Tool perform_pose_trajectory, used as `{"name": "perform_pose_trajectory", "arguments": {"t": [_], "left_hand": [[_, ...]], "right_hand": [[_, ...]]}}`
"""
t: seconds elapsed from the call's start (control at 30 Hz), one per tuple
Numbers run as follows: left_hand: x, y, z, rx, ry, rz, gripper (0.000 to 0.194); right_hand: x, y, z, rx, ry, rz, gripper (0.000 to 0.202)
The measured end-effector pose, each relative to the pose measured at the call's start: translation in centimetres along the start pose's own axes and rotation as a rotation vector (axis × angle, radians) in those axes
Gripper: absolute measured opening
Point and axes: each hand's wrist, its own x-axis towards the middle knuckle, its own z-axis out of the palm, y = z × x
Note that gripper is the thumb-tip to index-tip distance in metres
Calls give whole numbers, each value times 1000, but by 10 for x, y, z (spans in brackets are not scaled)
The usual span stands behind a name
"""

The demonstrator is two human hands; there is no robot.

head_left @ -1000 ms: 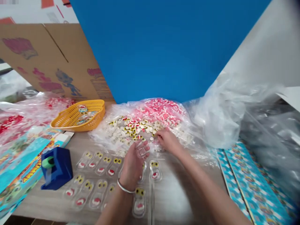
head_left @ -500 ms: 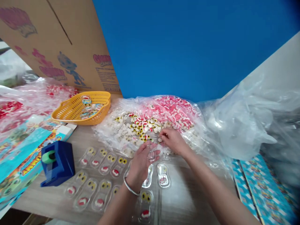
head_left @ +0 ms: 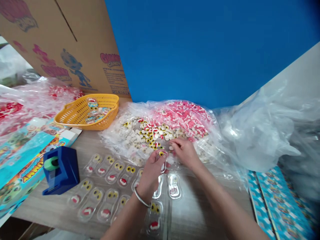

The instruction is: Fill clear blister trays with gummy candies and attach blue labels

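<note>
Our left hand [head_left: 151,171] had its grip clamped on a small clear plastic blister tray [head_left: 163,164] showing a round yellow-and-black eye [head_left: 161,153], near a heap of white, yellow and red pieces [head_left: 155,132]. Our right hand [head_left: 185,152] was at the heap's edge; we couldn't tell whether its grip was closed on anything. Filled clear plastic trays [head_left: 126,176] lay on the grey wooden surface [head_left: 192,208].

Basket [head_left: 106,123] left of loose pieces [head_left: 155,133]; before them, tape dispenser [head_left: 66,170] left of 2 rows of trays [head_left: 108,202].
</note>
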Motion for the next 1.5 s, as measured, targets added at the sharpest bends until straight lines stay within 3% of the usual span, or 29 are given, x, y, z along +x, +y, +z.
{"name": "perform_pose_trajectory", "arguments": {"t": [0.07,0.17,0.3,0.53,0.73,0.93,1.1,1.2,1.33,1.5], "left_hand": [[0,0,0,11,22,-1,31],[1,0,1,-16,69,-2,28],[1,-1,2,-40,93,-9,29],[1,-2,-1,-124,68,-20,34],[-4,-7,2,-100,65,28,30],[-15,-11,13,-27,42,88,27],[-16,-12,17,-25,-11,121,24],[-15,-11,12,-55,103,106,26],[-15,-8,-2,-128,228,149,35],[-19,-4,-14,-131,247,143,42]], "right_hand": [[4,2,-9,-227,-58,99,19],[9,-5,-15,-517,-255,132,19],[14,-18,-6,-623,-318,117,18],[14,-13,-1,-593,-230,117,25],[-14,-19,-12,2,-274,-1,18],[-38,-31,-10,-47,-93,29,14],[-47,-27,-6,-88,-9,49,13],[-33,-25,-5,-125,-21,46,15],[4,-27,4,-280,-181,97,19],[41,-22,24,-365,-134,193,24]]}}
